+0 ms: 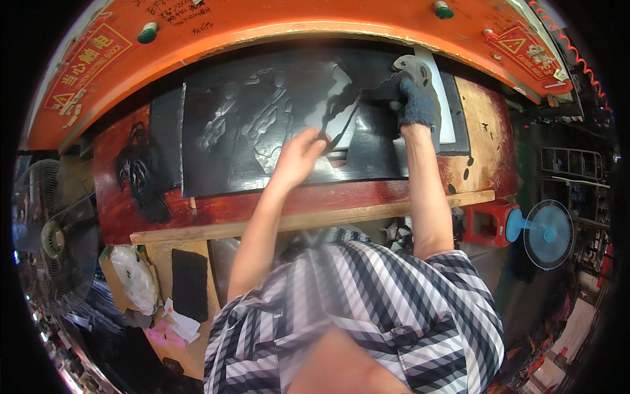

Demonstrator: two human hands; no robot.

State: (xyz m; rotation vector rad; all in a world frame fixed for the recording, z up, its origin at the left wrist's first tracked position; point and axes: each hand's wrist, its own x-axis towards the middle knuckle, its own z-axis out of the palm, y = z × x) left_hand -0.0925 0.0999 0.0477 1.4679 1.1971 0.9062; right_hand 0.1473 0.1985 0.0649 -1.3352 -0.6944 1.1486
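A glossy black sheet (pixel 262 92) with embossed-looking ripples lies across the red work table. My bare left hand (pixel 302 157) pinches a thin, dark strip (pixel 338 131) at a torn or cut gap in the sheet, where a pale surface shows. On the right, my right hand (pixel 419 108) wears a dark blue knit glove. Its fingers are closed round a grey, curved cutting die (pixel 413 64) with openings in it, near the sheet's far right corner. The glove hides part of the die. Beside it lies a white board (pixel 445 105).
An orange machine beam (pixel 295 23) with green knobs spans the far side above the table. Black scraps (pixel 141 171) lie at the table's left end. A wooden rail (pixel 315 218) edges the near side. Fans (pixel 550 233) and a red stool (pixel 485 223) stand around.
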